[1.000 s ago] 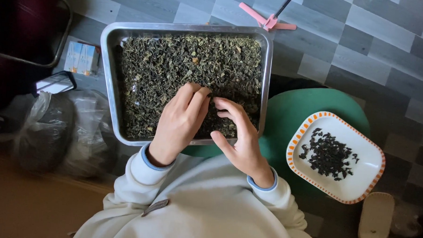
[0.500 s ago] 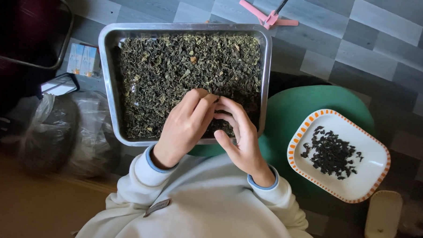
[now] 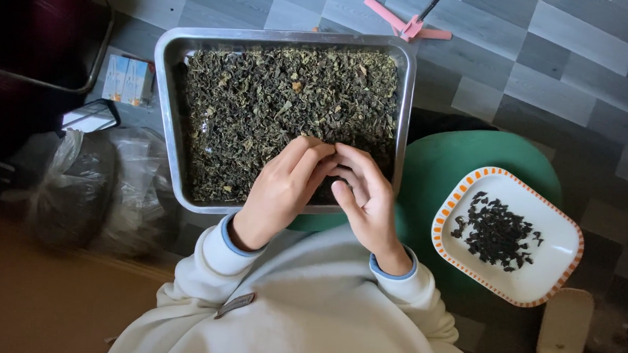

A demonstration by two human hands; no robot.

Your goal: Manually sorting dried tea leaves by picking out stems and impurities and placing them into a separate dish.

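A rectangular metal tray (image 3: 165, 115) holds a thick layer of dried green-brown leaves (image 3: 275, 105). My left hand (image 3: 282, 189) and my right hand (image 3: 364, 192) meet over the tray's near edge, fingertips touching among the leaves. The fingers are bunched together as if pinching small bits; what they pinch is too small to see. To the right, a white plate with an orange-dashed rim (image 3: 560, 268) carries a small pile of dark leaf pieces (image 3: 496, 231). It rests on a green round seat (image 3: 439, 174).
Clear plastic bags (image 3: 84, 189) lie left of the tray. A small light-blue carton (image 3: 127, 79) and a dark phone-like object (image 3: 88, 116) sit near the tray's left side. A pink clip-like item (image 3: 406, 23) lies on the grey tiled floor beyond the tray.
Both hands have drawn slightly toward me and closer together, to the tray's near edge. The view has shifted a little; tray and plate stay put.
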